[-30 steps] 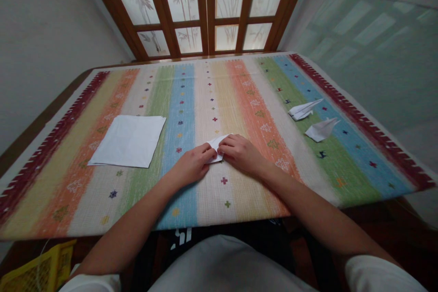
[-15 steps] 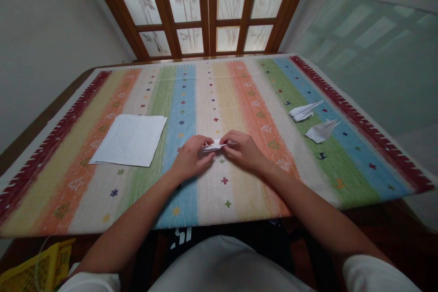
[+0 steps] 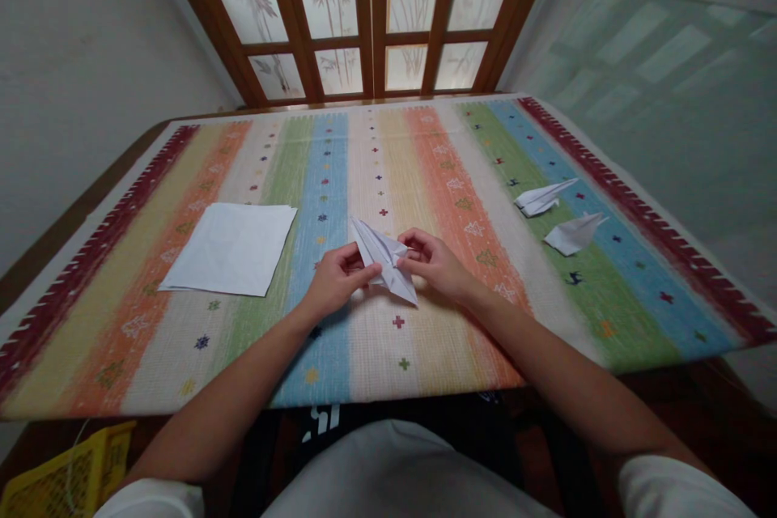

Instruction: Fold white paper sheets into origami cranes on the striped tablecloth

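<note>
A white folded paper (image 3: 381,249) with pointed ends is held between my two hands, just over the middle of the cloth. My left hand (image 3: 340,277) grips its left side, thumb on top of the folds. On the other side my right hand (image 3: 435,263) pinches the right edge between thumb and fingers. One long point slants up and left, another down and right. The fingertips under the paper are hidden.
A stack of white square sheets (image 3: 229,249) lies to the left. Two folded paper cranes, one farther back (image 3: 543,197) and one nearer (image 3: 574,234), rest at the right. A striped tablecloth (image 3: 291,372) covers the table. A yellow basket (image 3: 66,473) stands below at left.
The folded paper has been turned from an edge-on, flat pose so its broad creased face and long points now show. Both hands stay near the same place, fingers shifted on it.
</note>
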Available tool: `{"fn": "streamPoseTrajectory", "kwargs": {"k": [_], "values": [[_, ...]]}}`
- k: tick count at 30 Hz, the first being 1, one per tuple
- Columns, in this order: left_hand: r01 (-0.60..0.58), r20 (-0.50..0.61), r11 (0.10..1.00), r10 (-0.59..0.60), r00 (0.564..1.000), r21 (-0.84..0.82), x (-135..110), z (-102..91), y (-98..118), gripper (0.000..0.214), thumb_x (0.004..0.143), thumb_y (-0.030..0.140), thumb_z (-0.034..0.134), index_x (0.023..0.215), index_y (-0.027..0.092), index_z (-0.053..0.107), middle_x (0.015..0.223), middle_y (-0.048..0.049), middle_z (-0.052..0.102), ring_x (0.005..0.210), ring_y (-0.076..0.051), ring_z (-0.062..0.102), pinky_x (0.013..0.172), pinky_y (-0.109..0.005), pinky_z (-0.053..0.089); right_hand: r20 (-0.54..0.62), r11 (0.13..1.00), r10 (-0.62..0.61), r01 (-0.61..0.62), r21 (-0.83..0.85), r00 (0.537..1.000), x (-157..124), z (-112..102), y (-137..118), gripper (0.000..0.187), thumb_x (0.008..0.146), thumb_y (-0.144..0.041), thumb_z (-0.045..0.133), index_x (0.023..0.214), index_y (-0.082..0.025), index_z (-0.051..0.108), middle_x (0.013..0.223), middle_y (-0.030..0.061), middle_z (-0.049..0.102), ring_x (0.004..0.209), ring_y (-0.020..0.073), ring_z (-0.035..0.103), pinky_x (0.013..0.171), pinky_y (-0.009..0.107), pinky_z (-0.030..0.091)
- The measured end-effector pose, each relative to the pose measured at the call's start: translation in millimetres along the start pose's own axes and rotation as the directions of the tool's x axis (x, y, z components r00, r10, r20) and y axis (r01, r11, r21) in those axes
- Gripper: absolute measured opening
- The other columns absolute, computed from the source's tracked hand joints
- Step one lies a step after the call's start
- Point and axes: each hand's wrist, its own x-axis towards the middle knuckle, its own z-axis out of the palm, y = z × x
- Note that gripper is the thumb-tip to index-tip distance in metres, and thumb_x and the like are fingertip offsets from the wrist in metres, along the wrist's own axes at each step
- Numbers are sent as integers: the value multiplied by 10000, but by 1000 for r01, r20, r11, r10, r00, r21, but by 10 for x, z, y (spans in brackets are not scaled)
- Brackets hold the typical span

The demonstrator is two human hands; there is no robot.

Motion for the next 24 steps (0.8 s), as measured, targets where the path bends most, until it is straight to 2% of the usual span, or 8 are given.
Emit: {"fn": "streamPoseTrajectory", "kwargs": {"k": [5, 8, 11, 14, 16, 19, 22, 24], "values": [[-61, -73, 976, 78, 994, 211, -4, 13, -27, 215, 841, 326, 757, 954, 143, 748, 887, -68, 766, 728, -167, 676, 658, -283, 551, 60, 995, -49, 54, -88, 997, -34, 65, -44, 258, 841, -387, 814, 997, -219, 696, 971, 31, 722, 873, 187, 678, 804, 332, 551], [-125, -93, 939, 162, 982, 321, -25, 29, -6, 119, 827, 277, 743, 856, 162, 728, 791, -34, 718, 683, -148, 623, 625, -258, 499, 47, 945, -184, 190, -266, 982, -80, 99, -86, 140, 869, -324, 782, 928, -217, 713, 905, 29, 729, 822, 184, 671, 744, 318, 529], [-268, -34, 902, 296, 955, 339, -57, 40, 50, 119, 837, 291, 762, 853, 182, 716, 868, -49, 730, 761, -158, 649, 675, -263, 506, 104, 757, -441, 432, -490, 891, -128, 93, -124, 36, 901, -255, 738, 888, -228, 718, 878, 36, 730, 811, 190, 662, 749, 329, 513], [-366, 45, 875, 372, 927, 317, -59, 12, 86, 154, 886, 339, 755, 869, 191, 712, 981, -88, 759, 882, -191, 698, 726, -281, 535, 217, 508, -574, 551, -662, 790, -159, 57, -144, 128, 979, -245, 645, 883, -238, 730, 923, 73, 732, 852, 214, 648, 764, 359, 493], [-381, 118, 859, 363, 924, 341, -35, -33, 84, 133, 904, 323, 746, 884, 195, 713, 1023, -98, 769, 918, -199, 714, 748, -291, 556, 285, 376, -573, 555, -742, 768, -165, 33, -138, 210, 1020, -227, 578, 877, -241, 732, 912, 81, 723, 843, 222, 626, 753, 370, 468], [-430, 276, 798, 339, 899, 422, 17, -129, 70, 57, 930, 243, 703, 935, 197, 735, 1088, -99, 775, 995, -207, 728, 899, -357, 578, 414, 195, -507, 568, -799, 756, -157, 20, -103, 269, 1046, -172, 521, 885, -232, 728, 896, 75, 717, 834, 219, 602, 733, 361, 435], [-476, 436, 718, 262, 861, 508, 57, -231, 73, 208, 969, 114, 572, 1006, 202, 757, 1133, -94, 779, 1034, -200, 729, 942, -367, 571, 529, 20, -408, 587, -809, 744, -137, 46, -57, 267, 1059, -141, 508, 940, -213, 736, 932, 79, 732, 847, 220, 595, 727, 354, 422], [-513, 482, 640, 243, 842, 572, 68, -295, 84, 329, 936, 32, 520, 1046, 213, 772, 1168, -92, 779, 1092, -214, 711, 989, -398, 559, 567, -62, -354, 586, -808, 743, -125, 73, -32, 251, 1065, -134, 515, 982, -199, 743, 951, 85, 741, 850, 223, 594, 730, 354, 421]]}}
